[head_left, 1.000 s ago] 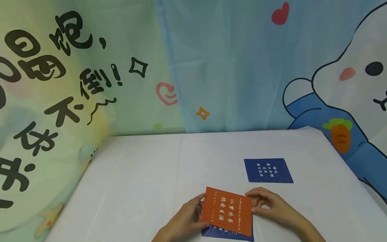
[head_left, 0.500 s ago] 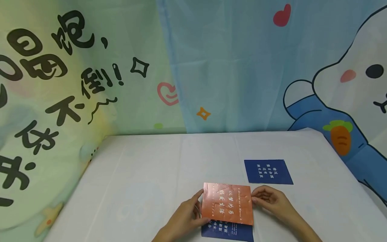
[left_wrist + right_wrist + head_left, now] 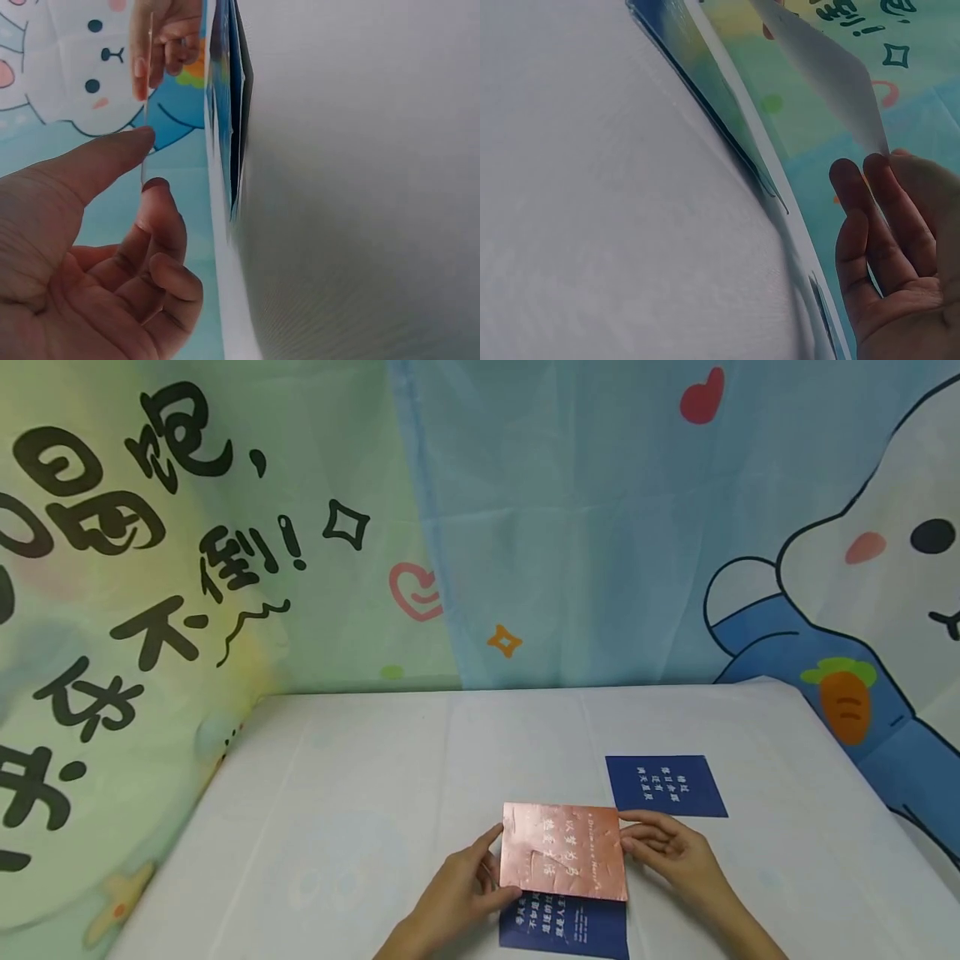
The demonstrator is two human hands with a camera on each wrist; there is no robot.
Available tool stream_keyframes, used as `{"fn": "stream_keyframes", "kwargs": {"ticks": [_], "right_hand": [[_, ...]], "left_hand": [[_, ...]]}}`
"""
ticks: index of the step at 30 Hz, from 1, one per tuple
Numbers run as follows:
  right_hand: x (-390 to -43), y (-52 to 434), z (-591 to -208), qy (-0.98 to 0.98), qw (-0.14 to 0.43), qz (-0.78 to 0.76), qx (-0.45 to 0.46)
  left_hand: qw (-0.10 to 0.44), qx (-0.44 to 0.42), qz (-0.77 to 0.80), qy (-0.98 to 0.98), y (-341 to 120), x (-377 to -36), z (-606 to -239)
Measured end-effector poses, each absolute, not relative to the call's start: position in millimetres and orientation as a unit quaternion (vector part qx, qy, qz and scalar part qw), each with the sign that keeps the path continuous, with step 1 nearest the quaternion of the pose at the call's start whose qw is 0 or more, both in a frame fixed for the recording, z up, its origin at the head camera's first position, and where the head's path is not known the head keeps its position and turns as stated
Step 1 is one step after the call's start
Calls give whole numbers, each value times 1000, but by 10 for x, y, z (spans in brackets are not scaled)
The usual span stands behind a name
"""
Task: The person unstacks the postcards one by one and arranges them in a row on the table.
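Glossy orange square card (image 3: 563, 851) with white lettering, glare washing it pale, is held just above the white counter (image 3: 360, 793) at 6 o'clock, over a dark blue card (image 3: 564, 928); a second blue card (image 3: 666, 785) lies at 2 o'clock. Left hand (image 3: 457, 897) pinches its left edge, thumb and fingers (image 3: 154, 214) clamped; right hand (image 3: 675, 852) pinches the right edge. Risk: thin, slick card could slip from such light edge grips, or crease.
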State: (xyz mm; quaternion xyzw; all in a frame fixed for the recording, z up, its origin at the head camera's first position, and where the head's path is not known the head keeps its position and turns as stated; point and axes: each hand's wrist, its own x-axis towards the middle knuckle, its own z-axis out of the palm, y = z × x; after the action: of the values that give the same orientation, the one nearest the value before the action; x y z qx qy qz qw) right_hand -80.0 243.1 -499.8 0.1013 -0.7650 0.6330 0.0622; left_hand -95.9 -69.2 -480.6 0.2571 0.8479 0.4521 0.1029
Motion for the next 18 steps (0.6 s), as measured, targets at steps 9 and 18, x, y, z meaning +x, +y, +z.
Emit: {"fn": "stream_keyframes", "kwargs": {"ticks": [9, 18], "right_hand": [[-816, 2388, -4913, -786, 82, 611, 36], [-848, 2349, -4851, -796, 54, 602, -35]], "left_hand": [[74, 251, 428, 865, -614, -1056, -4736], [83, 229, 428, 870, -517, -1163, -4721]]}}
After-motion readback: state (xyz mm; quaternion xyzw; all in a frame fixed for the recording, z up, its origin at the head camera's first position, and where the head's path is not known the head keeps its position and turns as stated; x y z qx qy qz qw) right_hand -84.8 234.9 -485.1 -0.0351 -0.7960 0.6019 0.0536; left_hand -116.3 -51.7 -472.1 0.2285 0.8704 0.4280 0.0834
